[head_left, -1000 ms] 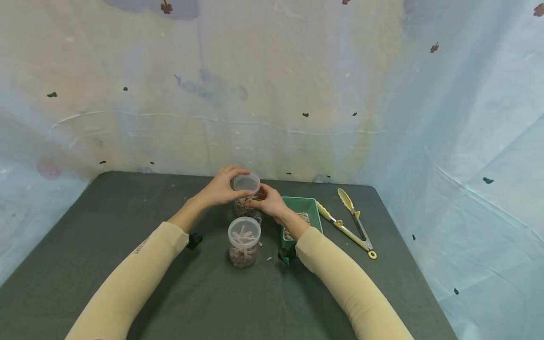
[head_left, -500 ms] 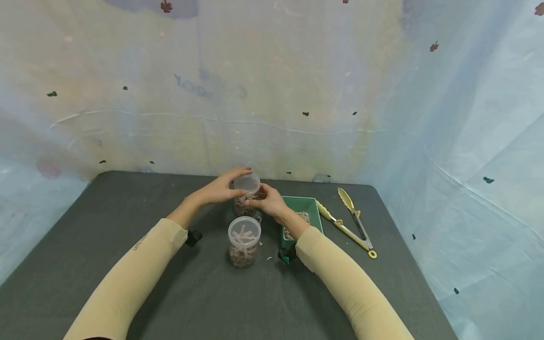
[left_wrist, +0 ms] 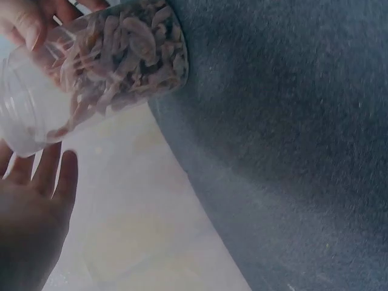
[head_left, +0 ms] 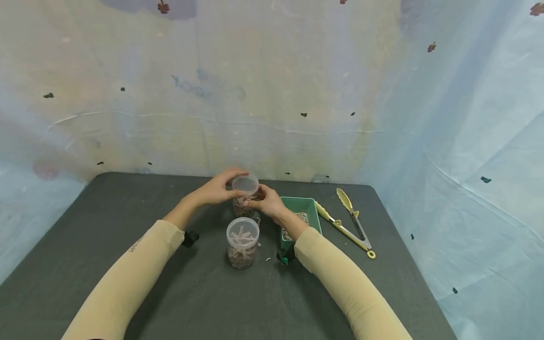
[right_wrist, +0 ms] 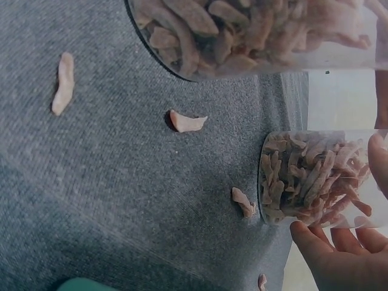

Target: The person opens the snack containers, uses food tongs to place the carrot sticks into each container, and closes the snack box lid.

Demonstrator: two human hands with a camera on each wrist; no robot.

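Two clear plastic jars, partly filled with brownish-pink curled strips, stand upright one behind the other on the dark table. At the far jar (head_left: 241,208), my left hand (head_left: 214,190) holds the round translucent lid (head_left: 246,183), thumb on the near side and fingers on the far side. My right hand (head_left: 271,205) grips the same jar's body from the right, below the lid. In the right wrist view its fingers (right_wrist: 345,242) lie against the jar wall. Nearer me, the other jar (head_left: 241,255) stands untouched, its translucent top catching light. Whether the far lid is fully seated cannot be seen.
A green tray (head_left: 313,208) holding more strips lies under my right forearm. Yellow-tipped metal tongs (head_left: 346,231) lie spread to its right. A few loose strips (right_wrist: 188,121) are scattered on the dark cloth (head_left: 191,293). A plastic sheet (head_left: 272,104) hangs behind the table.
My left hand's fingers reached farther over the lid, then drew back a little to the left. The right hand keeps its grip; the jars stay in place.
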